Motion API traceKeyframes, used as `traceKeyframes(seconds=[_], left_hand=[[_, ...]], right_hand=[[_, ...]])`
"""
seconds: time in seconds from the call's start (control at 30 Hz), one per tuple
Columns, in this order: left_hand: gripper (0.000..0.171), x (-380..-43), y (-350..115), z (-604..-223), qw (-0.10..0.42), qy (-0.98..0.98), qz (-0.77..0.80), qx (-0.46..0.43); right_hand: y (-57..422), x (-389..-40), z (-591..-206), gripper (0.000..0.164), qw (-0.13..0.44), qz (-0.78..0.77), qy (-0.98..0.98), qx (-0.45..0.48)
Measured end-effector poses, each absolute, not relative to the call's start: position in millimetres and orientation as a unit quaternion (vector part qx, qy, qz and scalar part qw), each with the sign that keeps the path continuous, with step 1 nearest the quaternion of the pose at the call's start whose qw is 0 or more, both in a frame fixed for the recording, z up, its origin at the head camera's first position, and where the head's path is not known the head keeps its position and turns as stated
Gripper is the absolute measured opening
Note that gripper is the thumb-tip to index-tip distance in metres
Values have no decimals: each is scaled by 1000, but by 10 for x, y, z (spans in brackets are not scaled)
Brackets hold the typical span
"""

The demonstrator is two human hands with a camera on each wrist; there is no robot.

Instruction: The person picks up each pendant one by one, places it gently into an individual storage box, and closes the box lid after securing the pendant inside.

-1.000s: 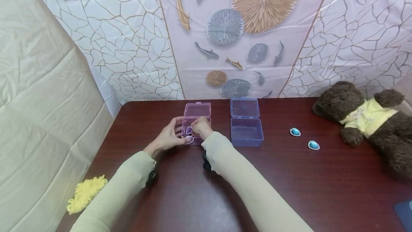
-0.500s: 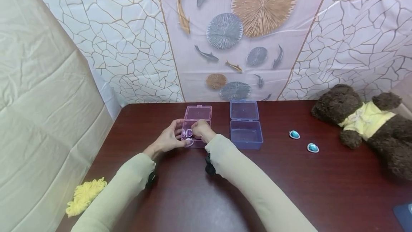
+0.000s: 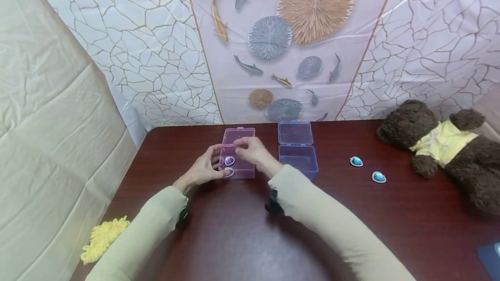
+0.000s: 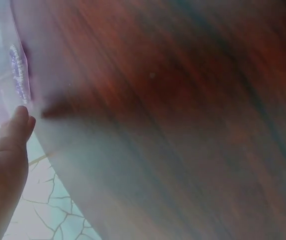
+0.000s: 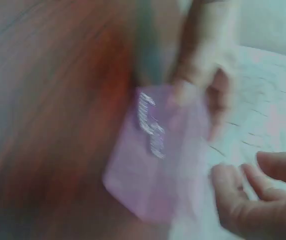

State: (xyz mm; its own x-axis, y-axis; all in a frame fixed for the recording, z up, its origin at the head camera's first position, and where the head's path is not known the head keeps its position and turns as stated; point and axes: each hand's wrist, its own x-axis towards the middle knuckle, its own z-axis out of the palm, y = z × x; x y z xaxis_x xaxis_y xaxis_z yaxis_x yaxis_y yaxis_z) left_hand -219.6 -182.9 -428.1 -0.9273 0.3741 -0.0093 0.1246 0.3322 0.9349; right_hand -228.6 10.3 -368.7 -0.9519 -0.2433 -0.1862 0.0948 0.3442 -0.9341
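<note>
On the surface (image 3: 230, 237), a pink box (image 3: 243, 174) holds purple gems (image 3: 229, 160); the left hand (image 3: 202, 166) grips its left end, the right hand (image 3: 254, 153) hovers above, released.

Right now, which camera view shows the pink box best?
The head view: the pink box shows sharper, its lid open, though the right hand covers part. The right wrist view shows it blurred; the left wrist view, only a part.

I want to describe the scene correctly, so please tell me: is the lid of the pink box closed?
No, the head view shows the lid standing open at the far side of the pink box.
</note>
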Motion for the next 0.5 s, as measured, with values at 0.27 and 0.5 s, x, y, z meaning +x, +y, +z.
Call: traceKeyframes(seconds=[0.27, 0.5], left_hand=[[103, -2039, -1696, -4062, 31, 822, 553, 136], [96, -1720, -983, -3840, 59, 737, 650, 173]], right_hand=[[1319, -2170, -3333, 37, 76, -662, 745, -40], [2255, -2069, -3493, 45, 55, -664, 746, 0]])
